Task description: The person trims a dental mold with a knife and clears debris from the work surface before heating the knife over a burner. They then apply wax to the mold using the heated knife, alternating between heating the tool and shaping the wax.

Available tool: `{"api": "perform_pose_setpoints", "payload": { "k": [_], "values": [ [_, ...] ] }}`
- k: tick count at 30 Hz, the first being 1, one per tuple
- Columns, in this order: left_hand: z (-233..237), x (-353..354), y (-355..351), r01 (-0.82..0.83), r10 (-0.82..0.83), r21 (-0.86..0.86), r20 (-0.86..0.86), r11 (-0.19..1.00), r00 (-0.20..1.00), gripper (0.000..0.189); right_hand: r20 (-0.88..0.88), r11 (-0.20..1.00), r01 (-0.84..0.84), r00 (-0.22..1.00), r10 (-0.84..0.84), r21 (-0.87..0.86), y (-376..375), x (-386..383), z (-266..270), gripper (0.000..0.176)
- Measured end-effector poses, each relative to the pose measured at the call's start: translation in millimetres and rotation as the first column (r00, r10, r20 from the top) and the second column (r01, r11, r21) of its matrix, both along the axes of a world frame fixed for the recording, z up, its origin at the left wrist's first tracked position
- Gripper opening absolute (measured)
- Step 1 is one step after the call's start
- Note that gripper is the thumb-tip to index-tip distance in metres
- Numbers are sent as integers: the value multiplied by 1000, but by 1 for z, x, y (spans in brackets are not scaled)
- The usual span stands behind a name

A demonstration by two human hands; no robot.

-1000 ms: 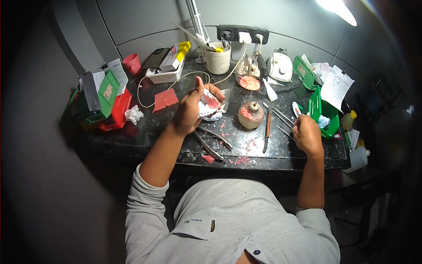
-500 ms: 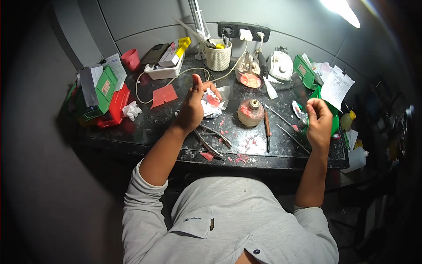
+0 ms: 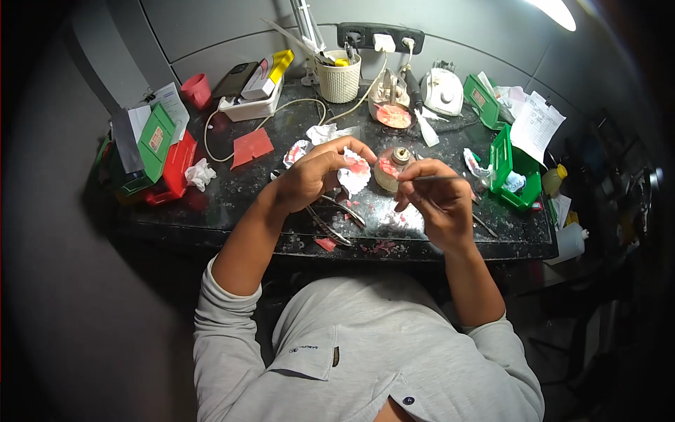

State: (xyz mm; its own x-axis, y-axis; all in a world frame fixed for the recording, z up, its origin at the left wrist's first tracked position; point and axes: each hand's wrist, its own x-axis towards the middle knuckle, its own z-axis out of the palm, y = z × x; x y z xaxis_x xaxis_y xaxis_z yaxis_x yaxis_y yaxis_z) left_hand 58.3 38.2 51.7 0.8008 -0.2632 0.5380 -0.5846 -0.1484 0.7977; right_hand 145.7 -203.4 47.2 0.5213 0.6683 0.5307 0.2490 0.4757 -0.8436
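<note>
My left hand (image 3: 316, 172) grips a white plaster dental cast (image 3: 354, 181) with pink wax on it, raised over the bench. My right hand (image 3: 439, 200) is closed around a slim tool (image 3: 437, 178); its tip and full shape cannot be made out. Between the hands, and partly behind my right fingers, stands a glass spirit lamp (image 3: 387, 174) with pink wax stuck to it. Another cast with pink wax (image 3: 295, 151) lies just behind my left hand. Bent-handled metal pliers (image 3: 329, 224) rest below the held cast, among pink wax scraps (image 3: 325, 244).
A pink wax sheet (image 3: 252, 147) and crumpled tissue (image 3: 200, 174) lie left. Behind are a pen basket (image 3: 339, 81), a wax dish (image 3: 394, 116) and a corded handpiece (image 3: 415, 91). Green boxes (image 3: 518, 190), another cast (image 3: 477, 167) and papers (image 3: 538, 130) occupy the right.
My left hand has closed on the cast and lifted it. My right hand has moved left to near the lamp, with a slim tool now visible in it.
</note>
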Motion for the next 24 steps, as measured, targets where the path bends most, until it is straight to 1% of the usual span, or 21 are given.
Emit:
{"api": "perform_pose_setpoints", "payload": {
  "k": [1,2,3,4,5,6,8,9,10,12,13,14,15,16,17,18,20,22,24],
  "values": [
    [1,-1,-2,2,-2,-3,-2,1000,1000,30,-38,999,18,999,-20,-36,-4,-4,0,17],
    [1,-1,-3,-19,19,1,-46,1000,999,29,-40,999,20,999,-21,-39,-5,-6,2,17],
    [3,-3,-4,-42,42,8,-90,999,995,31,12,999,46,999,-46,-27,-6,-8,5,16],
    [6,-3,-5,-42,42,7,-91,999,995,31,65,997,72,995,-71,-12,-6,-9,7,16],
    [10,-3,-5,-55,46,-30,-242,998,969,34,135,999,31,990,-32,12,-8,-4,7,16],
    [13,-4,-6,-74,43,-65,-387,995,921,38,134,999,32,990,-33,12,-8,-6,7,16],
    [19,-6,-11,-75,47,-60,-373,995,927,39,99,999,46,994,-48,24,-5,-13,7,17],
    [21,-7,-13,-78,53,-56,-357,995,933,39,40,998,34,999,-37,60,-2,-16,6,20],
    [24,-9,-14,-77,52,-55,-358,996,932,39,39,998,35,999,-37,60,-1,-16,3,20],
    [28,-12,-13,-54,22,-65,-416,996,909,42,202,993,113,972,-117,30,1,-13,0,20],
    [23,-9,-12,-53,21,-64,-417,997,909,42,361,977,208,910,-206,33,0,-10,5,17],
    [15,-4,-9,-23,33,52,-207,998,978,44,360,977,210,910,-208,33,0,-9,9,17],
    [14,-1,-9,-19,17,171,13,985,1000,46,472,964,259,843,-258,66,1,-9,13,16],
    [13,-1,-9,-18,16,172,12,985,1000,46,574,948,301,760,-305,104,2,-9,14,15],
    [14,-3,-8,12,-1,56,-200,998,980,47,577,951,289,761,-297,108,3,-9,13,16],
    [15,-4,-9,17,-41,-64,-401,998,915,47,576,951,290,761,-298,109,4,-9,11,16],
    [14,-4,-13,16,-46,-78,-391,997,919,47,595,949,307,749,-291,77,7,-10,8,14],
    [14,-4,-14,17,-50,-92,-381,996,923,47,595,945,316,746,-300,80,9,-11,7,13],
    [14,-3,-14,39,-47,-35,-306,999,951,46,609,944,321,734,-301,81,9,-11,8,11]
  ]
}}
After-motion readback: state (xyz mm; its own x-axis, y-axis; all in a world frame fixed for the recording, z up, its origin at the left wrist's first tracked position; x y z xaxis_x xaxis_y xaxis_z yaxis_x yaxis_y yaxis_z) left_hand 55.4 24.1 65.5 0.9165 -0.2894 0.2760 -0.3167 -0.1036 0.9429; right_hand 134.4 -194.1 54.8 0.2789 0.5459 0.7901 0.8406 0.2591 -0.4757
